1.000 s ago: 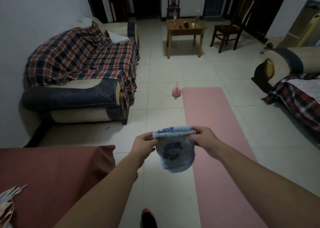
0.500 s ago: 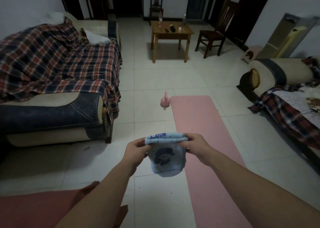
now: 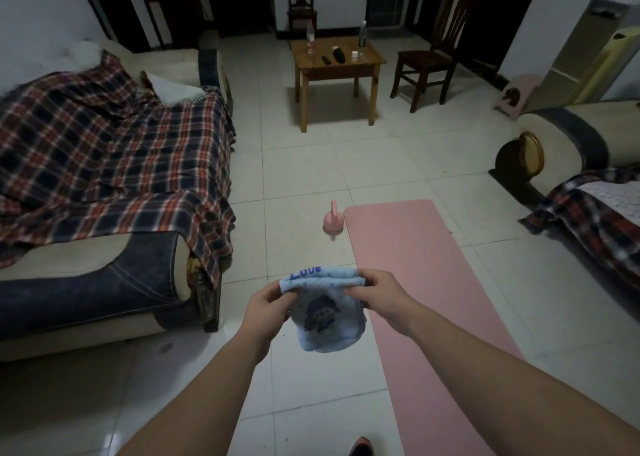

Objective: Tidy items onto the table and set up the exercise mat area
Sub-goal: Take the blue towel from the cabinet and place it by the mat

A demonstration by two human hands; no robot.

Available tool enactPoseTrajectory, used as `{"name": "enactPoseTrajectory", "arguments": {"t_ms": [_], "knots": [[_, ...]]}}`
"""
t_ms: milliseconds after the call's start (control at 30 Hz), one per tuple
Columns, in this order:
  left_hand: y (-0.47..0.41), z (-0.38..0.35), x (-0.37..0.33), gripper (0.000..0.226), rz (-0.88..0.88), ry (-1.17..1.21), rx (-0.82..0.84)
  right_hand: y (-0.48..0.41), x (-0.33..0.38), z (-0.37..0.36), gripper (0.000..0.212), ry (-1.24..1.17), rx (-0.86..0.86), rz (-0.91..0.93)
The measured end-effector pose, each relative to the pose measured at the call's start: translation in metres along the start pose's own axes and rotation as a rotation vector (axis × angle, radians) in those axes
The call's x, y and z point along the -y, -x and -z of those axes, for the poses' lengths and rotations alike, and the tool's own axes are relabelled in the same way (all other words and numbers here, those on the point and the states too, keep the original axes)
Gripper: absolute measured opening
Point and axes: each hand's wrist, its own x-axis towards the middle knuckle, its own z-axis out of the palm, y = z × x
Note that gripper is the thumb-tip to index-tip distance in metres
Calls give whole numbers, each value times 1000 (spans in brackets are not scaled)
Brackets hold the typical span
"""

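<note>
I hold a small light-blue towel (image 3: 325, 320) with "LOVE" lettering and a dark cartoon print in front of me, folded over at its top edge. My left hand (image 3: 265, 305) grips its left top corner and my right hand (image 3: 379, 293) grips its right top corner. A pink exercise mat (image 3: 412, 275) lies unrolled on the tiled floor just right of the towel. A pink dumbbell (image 3: 333, 217) stands upright beside the mat's far left corner. The wooden table (image 3: 337, 61) stands at the far side of the room with two bottles and small dark items on it.
A sofa covered by a plaid blanket (image 3: 114, 151) lines the left side. Another sofa (image 3: 568, 144) with a plaid cover sits at the right. A wooden chair (image 3: 429, 57) stands right of the table. My foot (image 3: 360, 448) shows at the bottom edge.
I have moved forward into the room: the red cushion at lower left has left view, and the mat, dumbbell and table sit closer. Both hands still hold the towel.
</note>
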Motion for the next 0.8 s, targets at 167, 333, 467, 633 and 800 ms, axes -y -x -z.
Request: {"name": "enactPoseTrajectory", "arguments": {"t_ms": [167,333,467,633,800], "knots": [[-67,-10,-26,27,13,112,-27,-66,24,6,19,-71,4,-2],[-131,0,-41,16,-20,78,-43,-125,38,15,17,-50,-14,-8],[-188,11,-41,19,44,33,63,-169,45,21,19,32,-63,-51],[-257,10,-35,29,137,-29,169,-221,36,28,29,47,-165,-132],[-306,-6,-28,29,188,-69,118,-272,8,41,27,48,-227,-206]]}}
